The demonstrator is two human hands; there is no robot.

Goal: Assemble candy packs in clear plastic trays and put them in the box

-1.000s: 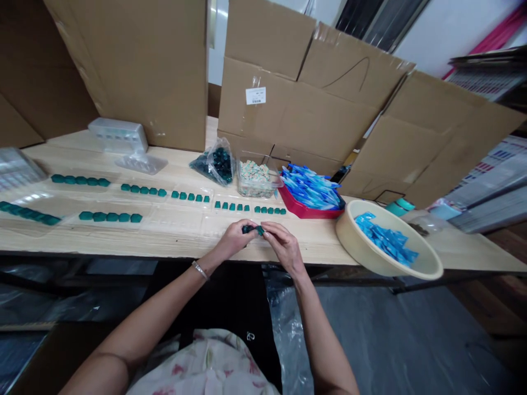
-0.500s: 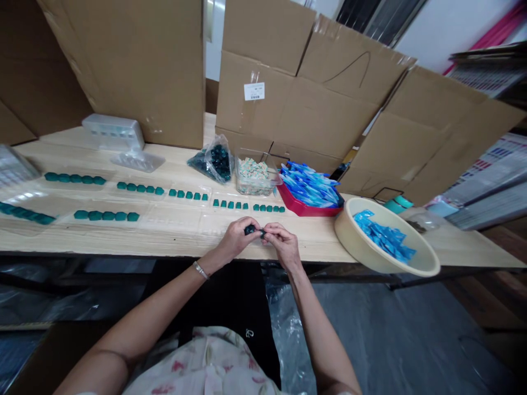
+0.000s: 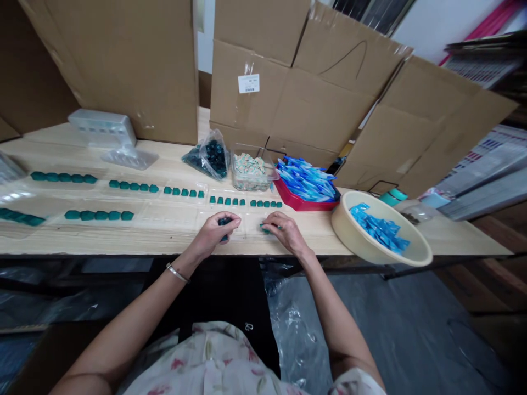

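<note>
My left hand (image 3: 213, 230) is curled around several dark teal faceted pieces (image 3: 224, 221), above the front part of the table. To its right, my right hand (image 3: 286, 230) pinches a small green piece (image 3: 264, 227) low over the tabletop; its fingertips partly hide the piece. Just beyond the hands lies a row of green pieces (image 3: 266, 204), with another row (image 3: 227, 201) to its left. These rows sit in clear plastic trays whose edges are hard to make out. More green rows (image 3: 99, 215) stretch off to the left.
Behind the rows are a bag of dark teal pieces (image 3: 216, 159), a clear box of small pale pieces (image 3: 252, 178) and a red tray (image 3: 294, 203) of blue packets. A cream basin (image 3: 341, 219) with blue packets stands right. Cardboard (image 3: 255, 115) walls the back.
My hands, together half a second ago, have moved apart. The left went left with its dark pieces; the right now holds a green piece low over the table.
</note>
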